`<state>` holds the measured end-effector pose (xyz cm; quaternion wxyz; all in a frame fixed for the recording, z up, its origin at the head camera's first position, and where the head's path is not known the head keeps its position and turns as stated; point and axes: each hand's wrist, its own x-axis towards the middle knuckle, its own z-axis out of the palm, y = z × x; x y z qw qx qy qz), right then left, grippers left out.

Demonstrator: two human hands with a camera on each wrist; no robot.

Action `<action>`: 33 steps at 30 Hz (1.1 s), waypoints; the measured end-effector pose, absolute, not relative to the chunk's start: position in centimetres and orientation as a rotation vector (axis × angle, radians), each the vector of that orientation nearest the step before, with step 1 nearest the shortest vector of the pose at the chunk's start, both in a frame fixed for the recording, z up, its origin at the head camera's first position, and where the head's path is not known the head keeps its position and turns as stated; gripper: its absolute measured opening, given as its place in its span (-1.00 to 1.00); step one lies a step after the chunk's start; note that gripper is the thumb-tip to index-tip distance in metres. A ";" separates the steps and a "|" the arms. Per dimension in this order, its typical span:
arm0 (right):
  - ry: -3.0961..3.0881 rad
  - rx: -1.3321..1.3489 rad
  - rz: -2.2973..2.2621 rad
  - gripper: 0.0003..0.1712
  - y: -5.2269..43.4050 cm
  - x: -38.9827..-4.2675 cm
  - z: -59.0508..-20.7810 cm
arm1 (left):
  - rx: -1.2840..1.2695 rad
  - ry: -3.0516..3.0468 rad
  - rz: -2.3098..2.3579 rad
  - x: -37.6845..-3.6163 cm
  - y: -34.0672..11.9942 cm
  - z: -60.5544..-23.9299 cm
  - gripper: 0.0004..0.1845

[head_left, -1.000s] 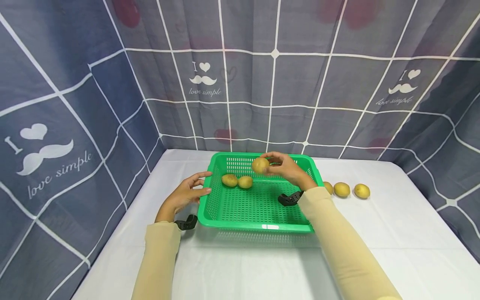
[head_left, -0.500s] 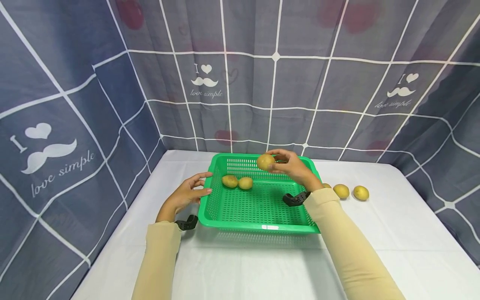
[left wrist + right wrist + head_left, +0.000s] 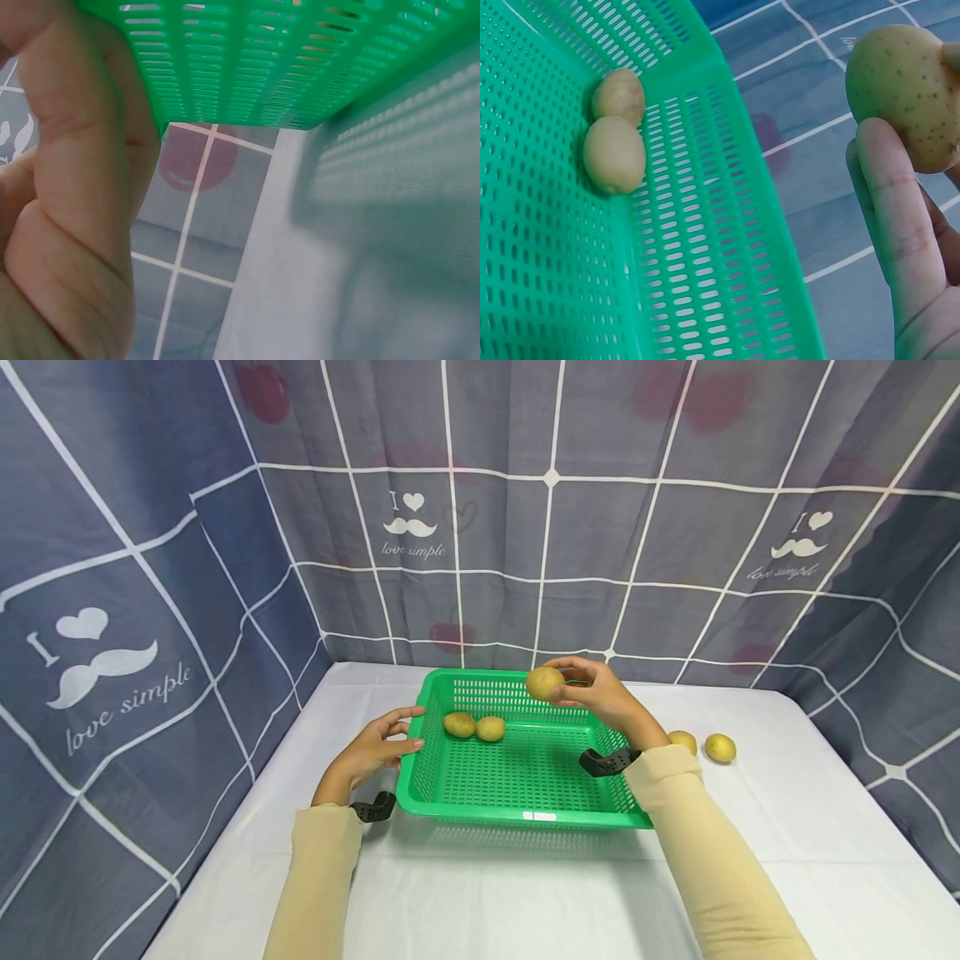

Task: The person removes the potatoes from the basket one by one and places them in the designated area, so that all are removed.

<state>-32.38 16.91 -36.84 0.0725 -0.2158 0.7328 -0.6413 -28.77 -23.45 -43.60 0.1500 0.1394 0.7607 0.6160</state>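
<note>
A person's right hand is pinching a rounded, yellow, dark-speckled potato between thumb and fingers.
Nearest, a green slotted basket is sitting on a white cloth; the left hand, fingers loosely extended, is touching its left rim. Two loose potatoes are lying on the cloth to the right. Inside, toward the back left, two more potatoes are resting side by side. The held potato is hovering by the far rim.

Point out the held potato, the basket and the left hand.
Held potato (image 3: 901, 97), right wrist view: its speckled side.
Basket (image 3: 517, 770), head view: bare floor.
Left hand (image 3: 367, 750), head view: back of hand.
</note>
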 end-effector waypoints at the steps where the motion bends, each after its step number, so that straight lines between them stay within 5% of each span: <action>1: 2.199 -0.661 -1.929 -0.40 17.1 -32.3 -36.7 | 0.402 2.185 1.769 -28.8 -23.4 -43.6 -0.28; 33: 2.292 -0.817 -1.935 -0.55 23.1 -28.3 -34.3 | 0.394 2.222 1.737 -28.8 -23.3 -43.6 -0.26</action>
